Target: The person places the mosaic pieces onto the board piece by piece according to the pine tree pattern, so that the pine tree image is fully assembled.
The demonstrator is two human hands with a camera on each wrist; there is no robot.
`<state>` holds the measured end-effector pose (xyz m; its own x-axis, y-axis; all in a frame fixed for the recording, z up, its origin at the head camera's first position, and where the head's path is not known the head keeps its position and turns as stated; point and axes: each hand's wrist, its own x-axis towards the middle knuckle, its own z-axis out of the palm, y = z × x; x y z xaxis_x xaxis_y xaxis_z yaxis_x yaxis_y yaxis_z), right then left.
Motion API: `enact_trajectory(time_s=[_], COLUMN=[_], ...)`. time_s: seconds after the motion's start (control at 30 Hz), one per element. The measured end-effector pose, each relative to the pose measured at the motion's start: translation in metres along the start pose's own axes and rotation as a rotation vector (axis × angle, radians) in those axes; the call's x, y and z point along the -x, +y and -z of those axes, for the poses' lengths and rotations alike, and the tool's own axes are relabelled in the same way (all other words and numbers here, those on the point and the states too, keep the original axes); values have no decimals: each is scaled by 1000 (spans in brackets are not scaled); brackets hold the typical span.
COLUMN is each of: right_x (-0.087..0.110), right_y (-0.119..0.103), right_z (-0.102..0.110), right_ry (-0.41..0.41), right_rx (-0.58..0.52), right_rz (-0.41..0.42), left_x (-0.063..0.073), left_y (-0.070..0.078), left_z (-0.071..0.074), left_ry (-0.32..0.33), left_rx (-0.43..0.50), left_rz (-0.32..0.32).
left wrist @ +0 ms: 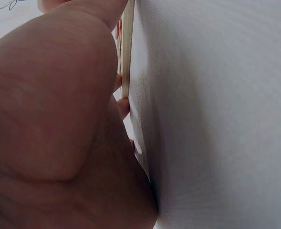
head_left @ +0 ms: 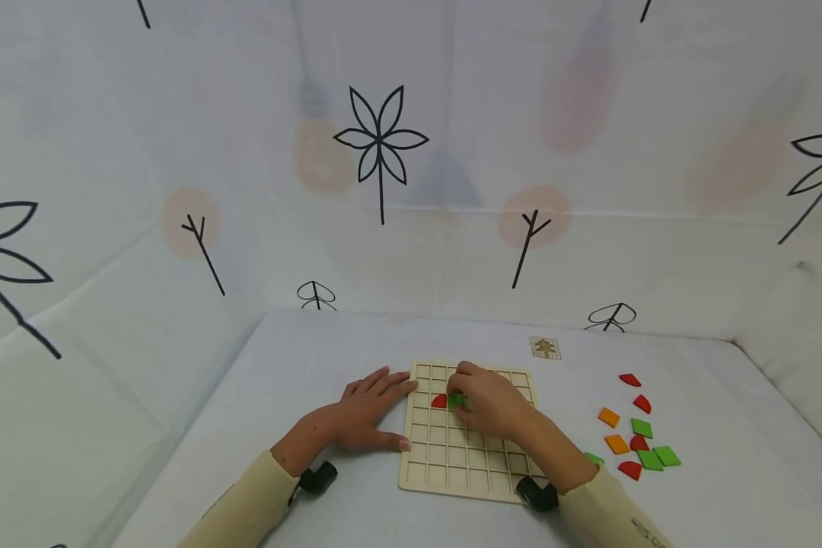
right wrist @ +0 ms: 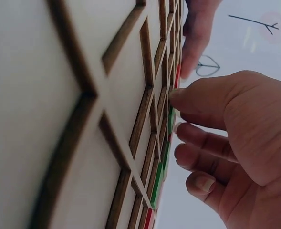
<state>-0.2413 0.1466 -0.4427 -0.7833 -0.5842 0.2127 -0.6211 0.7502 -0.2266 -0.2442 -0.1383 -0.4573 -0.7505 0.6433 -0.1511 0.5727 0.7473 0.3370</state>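
Observation:
A square wooden grid board (head_left: 438,477) lies on the white table. My left hand (head_left: 363,415) is spread along its left side, fingertips and thumb touching the edge. Over the upper middle of the board, my right hand (head_left: 489,399) pinches a green tile (head_left: 456,401) between thumb and fingers, low at the grid. Just left of that tile sits a red quarter-round piece (head_left: 439,401) in a cell. The right wrist view shows another green tile (right wrist: 157,183) and a red piece (right wrist: 149,218) in the grid, which the right hand hides in the head view.
To the right of the board lie loose orange tiles (head_left: 609,417), green tiles (head_left: 641,428) and red quarter-round pieces (head_left: 642,403). Behind the board is a small card with a tree pattern (head_left: 545,348). A printed white cloth (head_left: 438,259) stands behind the table.

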Motion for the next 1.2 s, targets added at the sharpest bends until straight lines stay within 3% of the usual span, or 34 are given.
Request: enact_trajectory(time_s=[0.83,1.2], right_x=[43,68], right_y=[22,46], right_z=[26,39], right_ry=[116,123], right_rx=[-14,-27], right_rz=[-116,-157], left_x=[-2,-2], left_y=[-5,-4], left_z=[-4,-5], left_ry=[19,17], left_rx=[-16,-16], left_rz=[1,1])
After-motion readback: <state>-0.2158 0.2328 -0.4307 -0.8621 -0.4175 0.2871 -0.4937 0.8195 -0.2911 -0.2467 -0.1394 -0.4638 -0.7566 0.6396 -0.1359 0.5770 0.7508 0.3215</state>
